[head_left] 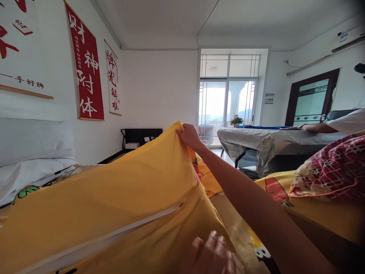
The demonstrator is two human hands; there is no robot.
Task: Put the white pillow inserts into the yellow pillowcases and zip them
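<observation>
A yellow duvet cover [122, 182] with carrot prints spreads across the foreground, with a long slit [114, 239] showing white along it. My right hand [189, 136] pinches one edge of the cover and holds it up in a peak, the arm stretched out from the lower right. Low in the picture, my left hand [213, 253] lies on the cover with fingers extended, partly cut off by the bottom edge. Beneath the cover is a tan patterned sheet [228, 213].
White pillows [37, 152] rest at the left. On the right are a red patterned pillow [327, 167] and more yellow carrot-print fabric [276, 190]. A person's arm [319, 127] rests on a table with a silver cover [256, 139]. A low black stand [142, 135] is by the far wall.
</observation>
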